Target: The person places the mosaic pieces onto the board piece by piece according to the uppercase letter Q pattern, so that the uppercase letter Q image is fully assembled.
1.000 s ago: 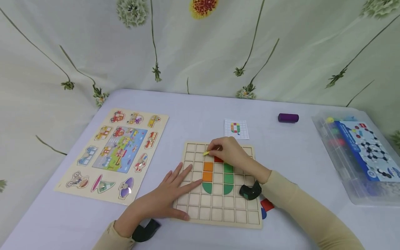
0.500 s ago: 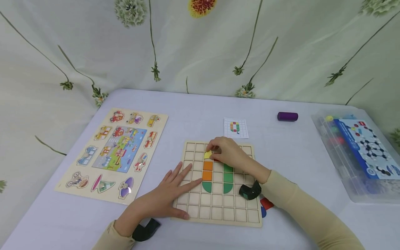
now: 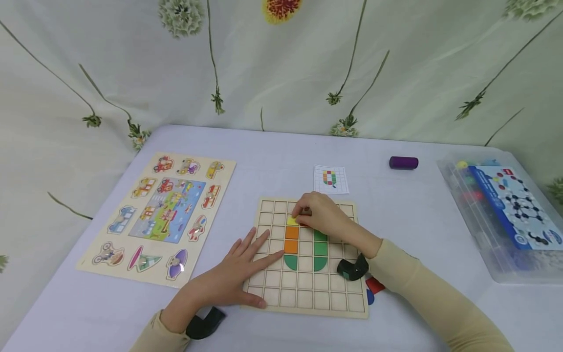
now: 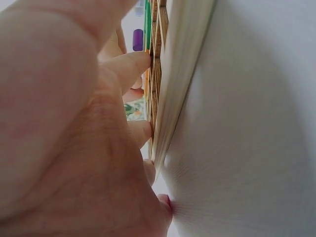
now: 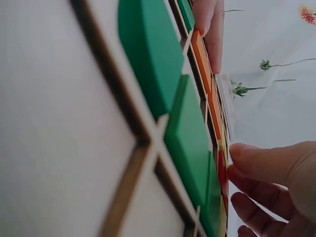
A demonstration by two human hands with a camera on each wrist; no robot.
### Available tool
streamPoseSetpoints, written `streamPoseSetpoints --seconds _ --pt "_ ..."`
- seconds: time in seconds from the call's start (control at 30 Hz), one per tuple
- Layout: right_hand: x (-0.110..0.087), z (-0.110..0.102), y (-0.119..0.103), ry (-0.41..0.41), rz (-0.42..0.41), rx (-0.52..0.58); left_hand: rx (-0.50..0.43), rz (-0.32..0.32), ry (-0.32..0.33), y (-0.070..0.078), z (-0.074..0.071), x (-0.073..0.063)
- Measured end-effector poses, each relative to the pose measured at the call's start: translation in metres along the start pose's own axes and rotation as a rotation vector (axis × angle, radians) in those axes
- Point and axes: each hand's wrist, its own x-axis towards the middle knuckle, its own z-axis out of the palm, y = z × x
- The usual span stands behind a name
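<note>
My right hand (image 3: pixel 323 212) is over the upper middle of a wooden grid board (image 3: pixel 305 305), with thumb and curled fingers at a yellow square tile (image 3: pixel 292 221). The tile lies at its cell, just above two orange tiles (image 3: pixel 291 239). In the right wrist view the thumb tip meets the yellow tile's edge, beside a red tile (image 5: pixel 222 173) that the hand mostly covers from above. Green tiles (image 3: pixel 320 249) form a column to the right, and rounded green pieces (image 3: pixel 291 262) sit below. My left hand (image 3: pixel 233 274) rests spread on the board's left side, steadying fingers straight.
A printed pattern card (image 3: pixel 331 179) lies behind the board. Left is a vehicle peg puzzle (image 3: pixel 169 210); right is a clear plastic case (image 3: pixel 492 264) with a blue booklet (image 3: pixel 519 210). A purple cylinder (image 3: pixel 403 163) is at the back. Red (image 3: pixel 375 284) and blue (image 3: pixel 370 297) pieces lie beside the board.
The yellow tile, earlier edge-on and then tilted in the right hand's fingers, now lies down at the cell above the orange tiles. The left hand has stayed on the board.
</note>
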Motion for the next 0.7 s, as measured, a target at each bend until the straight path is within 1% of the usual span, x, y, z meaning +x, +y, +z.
streamPoseSetpoints --seconds 0.1,0.17,0.23,0.3,0.37,0.4,0.5,0.6,0.7 --pt "-0.002 -0.005 0.0 0.017 0.041 0.016 -0.005 -0.004 0.0 0.0 0.0 0.001" --pt "-0.006 -0.014 0.0 0.045 0.057 0.04 -0.007 -0.007 0.0 0.0 0.001 0.001" --pt "-0.014 -0.025 0.0 0.085 0.072 0.056 -0.003 -0.01 0.001 0.0 0.001 0.002" --pt "-0.027 -0.038 0.001 0.126 0.088 0.082 -0.002 -0.015 0.0 0.0 0.001 0.001" --pt "-0.044 -0.05 0.006 0.164 0.104 0.099 -0.001 -0.016 0.001 -0.001 0.002 0.002" --pt "-0.054 -0.055 0.009 0.179 0.126 0.098 -0.001 -0.016 0.003 -0.001 0.002 0.002" --pt "-0.089 -0.063 0.021 0.204 0.173 0.112 0.001 -0.015 0.005 -0.002 0.002 0.002" --pt "-0.124 -0.063 0.031 0.197 0.21 0.112 -0.003 -0.013 0.01 -0.001 0.002 0.003" --pt "-0.155 -0.056 0.036 0.151 0.201 0.131 -0.012 -0.015 0.007 0.0 0.003 0.003"
